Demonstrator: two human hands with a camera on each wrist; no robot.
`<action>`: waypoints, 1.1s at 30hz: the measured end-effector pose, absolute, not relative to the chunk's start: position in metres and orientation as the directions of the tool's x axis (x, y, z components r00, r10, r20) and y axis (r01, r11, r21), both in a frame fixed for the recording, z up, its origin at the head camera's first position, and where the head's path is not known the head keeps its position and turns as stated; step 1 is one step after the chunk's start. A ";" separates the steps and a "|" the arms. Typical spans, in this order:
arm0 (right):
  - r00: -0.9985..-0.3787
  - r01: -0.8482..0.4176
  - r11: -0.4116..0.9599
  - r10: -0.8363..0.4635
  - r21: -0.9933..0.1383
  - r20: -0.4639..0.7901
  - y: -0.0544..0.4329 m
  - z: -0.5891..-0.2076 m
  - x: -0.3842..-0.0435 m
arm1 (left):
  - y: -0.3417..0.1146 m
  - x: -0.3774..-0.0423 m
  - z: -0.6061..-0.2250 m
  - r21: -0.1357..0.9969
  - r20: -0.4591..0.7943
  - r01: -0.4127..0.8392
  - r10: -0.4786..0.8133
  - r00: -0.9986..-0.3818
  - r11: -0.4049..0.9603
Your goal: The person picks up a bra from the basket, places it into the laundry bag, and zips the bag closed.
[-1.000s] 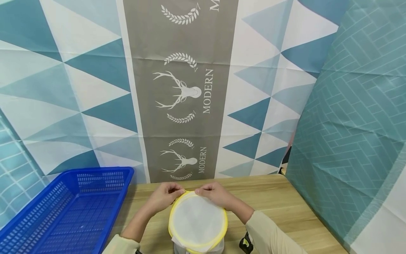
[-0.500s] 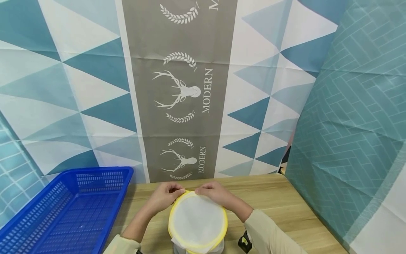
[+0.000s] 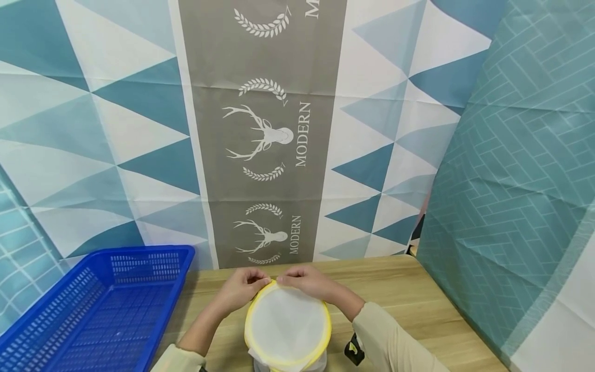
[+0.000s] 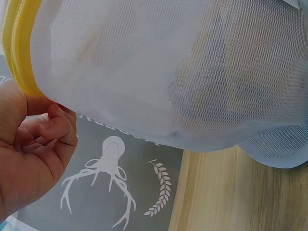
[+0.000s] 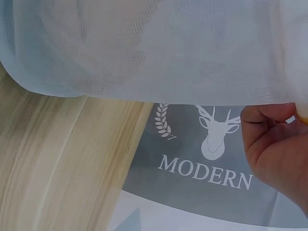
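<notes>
Left hand (image 3: 239,290) and right hand (image 3: 309,283) pinch the yellow rim (image 4: 20,43) of the white mesh bag (image 3: 288,323), close together above the tabletop (image 3: 386,284); pulling gently and evenly with both should hold the rim taut

A broad passage is running over the wooden table (image 3: 409,299) between the right hand (image 3: 309,283) and the teal sheet (image 3: 506,170), a narrower one between the blue plastic basket (image 3: 162,315) and the left hand (image 3: 239,290). The yellow-rimmed mesh bag (image 3: 287,325) is blocking the near middle; the deer-printed sheet (image 3: 260,181) is closing the far side.
</notes>
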State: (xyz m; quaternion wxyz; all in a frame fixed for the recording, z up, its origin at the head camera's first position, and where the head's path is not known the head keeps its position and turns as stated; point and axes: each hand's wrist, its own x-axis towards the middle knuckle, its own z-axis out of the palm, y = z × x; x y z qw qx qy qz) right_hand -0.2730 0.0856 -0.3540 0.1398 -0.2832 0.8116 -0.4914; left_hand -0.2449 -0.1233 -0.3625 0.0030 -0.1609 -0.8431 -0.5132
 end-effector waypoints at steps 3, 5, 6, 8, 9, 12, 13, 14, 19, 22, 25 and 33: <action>-0.797 -0.317 0.361 -0.602 -0.877 0.041 0.085 -0.354 -0.273 | -0.123 -0.245 -0.362 0.863 0.174 0.281 0.274 -0.946 0.421; -0.798 -0.314 0.364 -0.602 -0.877 0.036 0.085 -0.355 -0.272 | -0.123 -0.244 -0.362 0.861 0.175 0.283 0.275 -0.945 0.422; -0.798 -0.315 0.364 -0.602 -0.877 0.036 0.085 -0.355 -0.273 | -0.123 -0.244 -0.361 0.862 0.175 0.282 0.275 -0.945 0.421; -0.798 -0.317 0.364 -0.601 -0.876 0.039 0.085 -0.356 -0.273 | -0.123 -0.244 -0.360 0.864 0.173 0.281 0.278 -0.945 0.418; -0.799 -0.319 0.364 -0.600 -0.875 0.042 0.085 -0.357 -0.273 | -0.122 -0.243 -0.360 0.864 0.172 0.281 0.280 -0.944 0.417; -0.800 -0.326 0.361 -0.598 -0.873 0.051 0.086 -0.357 -0.273 | -0.122 -0.243 -0.360 0.864 0.173 0.285 0.286 -0.942 0.416; -0.801 -0.327 0.362 -0.597 -0.873 0.052 0.086 -0.357 -0.272 | -0.122 -0.244 -0.360 0.863 0.175 0.287 0.288 -0.942 0.416; -0.801 -0.326 0.362 -0.596 -0.873 0.052 0.086 -0.357 -0.272 | -0.122 -0.244 -0.360 0.861 0.177 0.290 0.289 -0.941 0.417; -0.809 -0.308 0.361 -0.587 -0.880 0.042 0.087 -0.357 -0.271 | -0.123 -0.245 -0.361 0.862 0.179 0.291 0.288 -0.941 0.414; -0.812 -0.298 0.359 -0.583 -0.885 0.037 0.087 -0.357 -0.271 | -0.123 -0.244 -0.362 0.866 0.172 0.282 0.283 -0.944 0.414; -0.814 -0.289 0.359 -0.580 -0.887 0.031 0.087 -0.358 -0.271 | -0.123 -0.244 -0.362 0.868 0.163 0.272 0.278 -0.947 0.416; -0.812 -0.281 0.346 -0.582 -0.895 0.031 0.088 -0.358 -0.271 | -0.123 -0.245 -0.362 0.866 0.155 0.266 0.277 -0.948 0.424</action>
